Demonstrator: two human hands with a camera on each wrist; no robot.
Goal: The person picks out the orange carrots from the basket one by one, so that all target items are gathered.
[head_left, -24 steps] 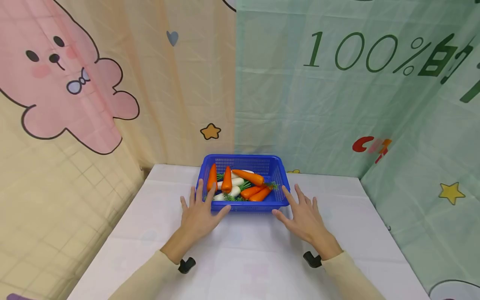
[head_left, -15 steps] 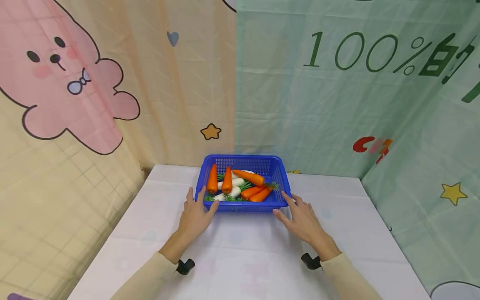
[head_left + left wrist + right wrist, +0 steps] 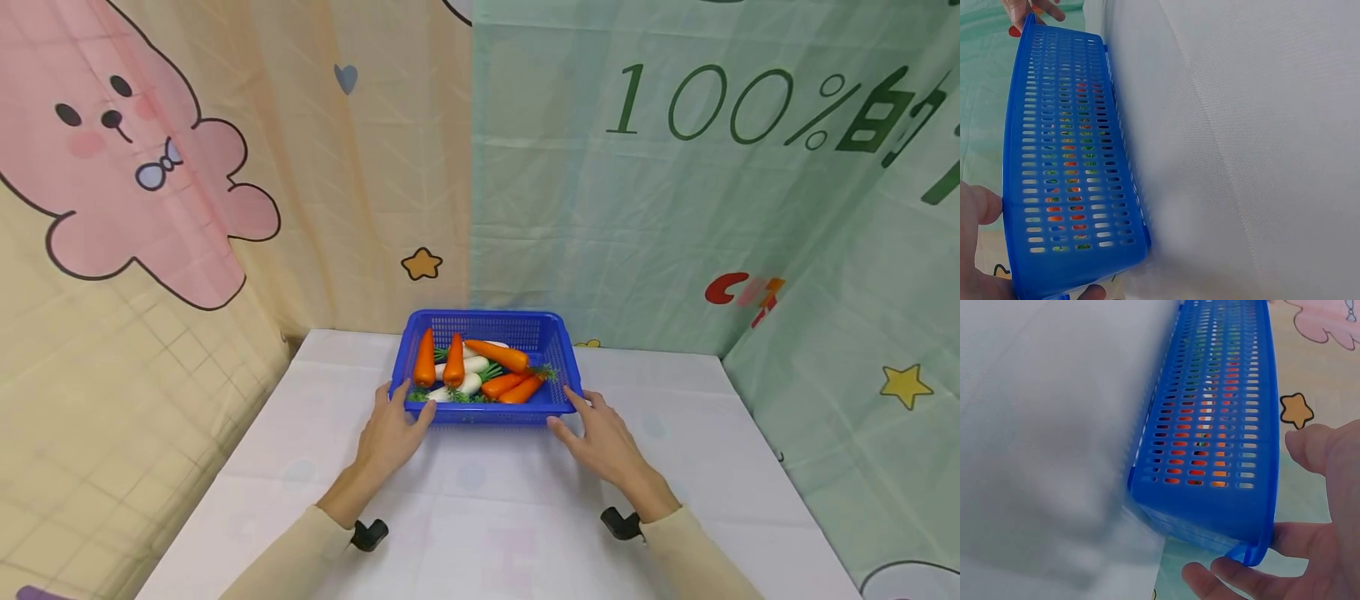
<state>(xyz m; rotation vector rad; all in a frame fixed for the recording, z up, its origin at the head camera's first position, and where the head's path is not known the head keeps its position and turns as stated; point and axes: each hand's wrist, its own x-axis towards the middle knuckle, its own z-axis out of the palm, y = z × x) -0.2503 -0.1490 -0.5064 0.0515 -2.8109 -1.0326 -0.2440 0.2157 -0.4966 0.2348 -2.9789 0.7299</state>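
Inside the blue basket (image 3: 487,411) lie carrots (image 3: 498,355) and white radishes (image 3: 475,364), left hand (image 3: 386,435) gripping it, right hand (image 3: 606,442) loosely touching it.

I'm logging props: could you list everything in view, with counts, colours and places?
Rectangular slotted plastic basket: 1, blue, far part of table
Tapered carrots: 5, orange, in basket
Elongated radishes: at least 3, white, in basket
Leafy tops: count unclear, green, in basket
Cloth-covered table: 1, white, under basket
Printed cloth backdrop: count unclear, beige left, green right, around table
Printed bear: 1, pink, backdrop's upper left
Other prints: several, mixed colours, across backdrop
Small wrist devices: 2, black, one per wrist
Long sleeves: 2, cream, both forearms
Left grip: 1, bare, basket's near left corner
Right grip: 1, bare, basket's near right corner
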